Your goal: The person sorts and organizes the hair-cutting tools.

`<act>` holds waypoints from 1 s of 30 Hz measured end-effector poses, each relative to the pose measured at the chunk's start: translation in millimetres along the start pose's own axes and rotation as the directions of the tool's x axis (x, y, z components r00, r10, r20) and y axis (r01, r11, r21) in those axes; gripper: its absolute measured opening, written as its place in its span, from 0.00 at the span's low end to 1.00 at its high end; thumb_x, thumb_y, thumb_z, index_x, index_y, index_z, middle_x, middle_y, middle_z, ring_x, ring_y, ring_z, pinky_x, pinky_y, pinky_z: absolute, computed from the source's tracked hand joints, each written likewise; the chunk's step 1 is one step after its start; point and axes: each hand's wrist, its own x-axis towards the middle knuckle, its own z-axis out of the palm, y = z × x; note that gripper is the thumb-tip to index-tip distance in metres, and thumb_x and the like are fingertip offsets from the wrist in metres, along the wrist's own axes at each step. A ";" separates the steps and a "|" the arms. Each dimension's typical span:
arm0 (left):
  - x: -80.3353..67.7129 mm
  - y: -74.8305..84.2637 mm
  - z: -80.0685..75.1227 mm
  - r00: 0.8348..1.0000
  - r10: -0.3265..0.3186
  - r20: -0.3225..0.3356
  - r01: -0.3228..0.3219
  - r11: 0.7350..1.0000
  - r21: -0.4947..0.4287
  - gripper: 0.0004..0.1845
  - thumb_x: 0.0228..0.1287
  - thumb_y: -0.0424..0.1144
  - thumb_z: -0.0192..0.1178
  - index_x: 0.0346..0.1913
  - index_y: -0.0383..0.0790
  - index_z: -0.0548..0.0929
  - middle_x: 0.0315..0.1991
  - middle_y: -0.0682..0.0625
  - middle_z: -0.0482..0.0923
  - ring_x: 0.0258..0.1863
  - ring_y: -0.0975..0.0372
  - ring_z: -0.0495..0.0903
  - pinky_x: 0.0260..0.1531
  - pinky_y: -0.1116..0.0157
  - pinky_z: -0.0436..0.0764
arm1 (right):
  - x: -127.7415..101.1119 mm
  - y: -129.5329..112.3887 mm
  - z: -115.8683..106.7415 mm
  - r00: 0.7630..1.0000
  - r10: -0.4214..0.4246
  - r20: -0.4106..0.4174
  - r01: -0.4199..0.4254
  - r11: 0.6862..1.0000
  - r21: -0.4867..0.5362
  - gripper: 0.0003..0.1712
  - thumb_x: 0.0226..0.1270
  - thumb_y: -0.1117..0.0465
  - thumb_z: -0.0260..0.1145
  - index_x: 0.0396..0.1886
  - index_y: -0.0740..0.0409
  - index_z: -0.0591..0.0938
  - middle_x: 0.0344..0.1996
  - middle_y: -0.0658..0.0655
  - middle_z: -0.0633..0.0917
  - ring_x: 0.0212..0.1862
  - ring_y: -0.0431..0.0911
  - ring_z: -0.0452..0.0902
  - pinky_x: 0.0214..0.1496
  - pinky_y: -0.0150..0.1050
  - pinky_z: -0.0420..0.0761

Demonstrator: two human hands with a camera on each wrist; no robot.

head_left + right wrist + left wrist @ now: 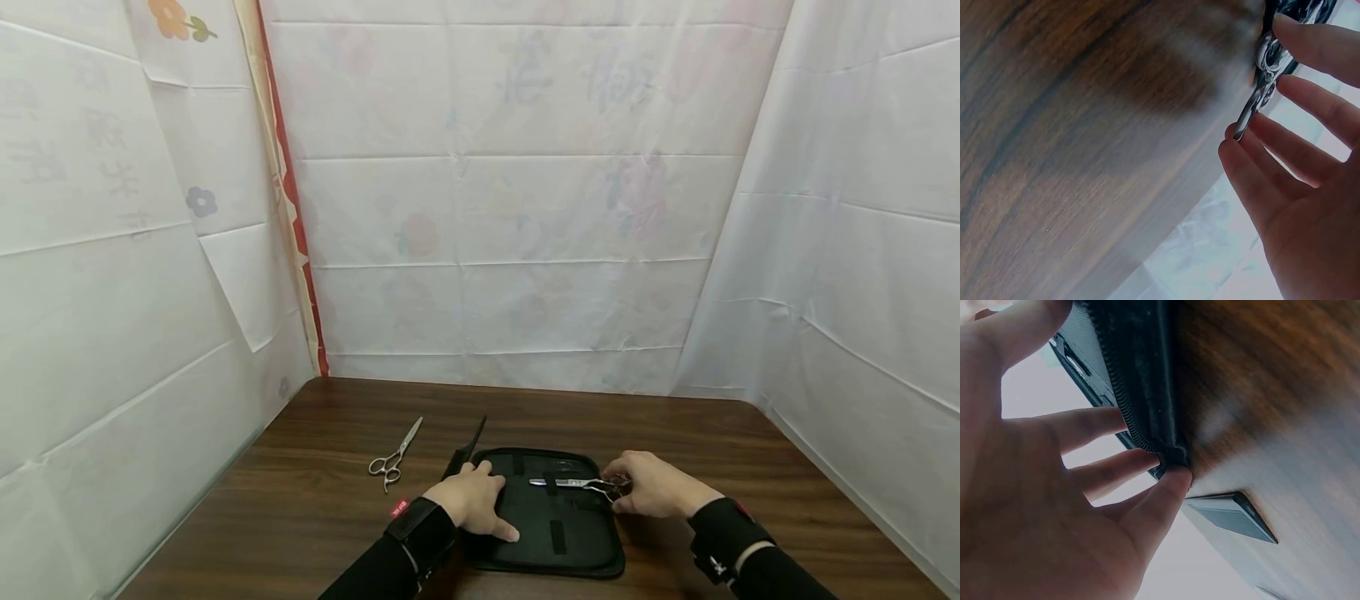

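Observation:
A black zip case (525,508) lies spread on the table, with elastic loops across its inside. My left hand (474,500) rests on its left side, fingers spread and fairly straight, the fingertips at the zipped rim (1124,394) in the left wrist view. My right hand (656,487) is at the right edge and holds a pair of silver scissors (572,482) by the finger rings. Their blades point left and pass under a loop of the case. In the right wrist view the thumb and fingertips are around the scissors' handles (1264,81).
Left of the case lies a second pair of silver scissors (397,458), rings toward me. A slim black comb-like piece (467,450) with a narrow tail is beside the case's far left corner. White printed sheets (487,208) hang around the brown wooden table (330,500).

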 end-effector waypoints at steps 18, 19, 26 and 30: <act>-0.2 1.1 -1.3 1.000 -0.007 0.014 0.007 1.000 0.011 0.40 0.58 0.66 0.69 0.69 0.49 0.77 0.66 0.46 0.71 0.64 0.46 0.71 0.58 0.46 0.76 | 3.4 1.3 2.4 0.999 0.027 0.019 -0.027 1.000 0.015 0.23 0.59 0.64 0.77 0.53 0.66 0.85 0.44 0.55 0.86 0.45 0.52 0.83 0.45 0.51 0.83; -0.3 1.1 -1.2 1.000 -0.006 0.012 0.006 1.000 0.011 0.40 0.58 0.66 0.69 0.69 0.48 0.77 0.66 0.46 0.71 0.64 0.46 0.71 0.58 0.46 0.76 | 3.4 1.2 2.7 0.999 0.029 0.020 -0.029 0.999 0.014 0.22 0.59 0.64 0.77 0.54 0.66 0.85 0.44 0.55 0.86 0.45 0.52 0.83 0.45 0.51 0.83; -0.8 1.2 -1.0 1.000 -0.005 0.007 0.005 1.000 0.013 0.40 0.58 0.66 0.69 0.68 0.48 0.78 0.65 0.46 0.71 0.63 0.46 0.71 0.57 0.46 0.77 | 4.8 0.9 3.8 0.999 0.027 0.024 -0.027 1.000 0.015 0.21 0.60 0.66 0.76 0.53 0.66 0.85 0.43 0.55 0.85 0.44 0.53 0.82 0.44 0.52 0.82; -0.7 1.0 -0.8 1.000 -0.006 0.007 0.006 1.000 0.010 0.40 0.58 0.66 0.69 0.68 0.48 0.78 0.65 0.46 0.71 0.63 0.46 0.71 0.57 0.46 0.77 | 5.5 -0.8 3.8 1.000 0.016 0.019 -0.016 1.000 0.003 0.20 0.60 0.66 0.75 0.53 0.65 0.86 0.42 0.53 0.85 0.42 0.51 0.82 0.42 0.50 0.82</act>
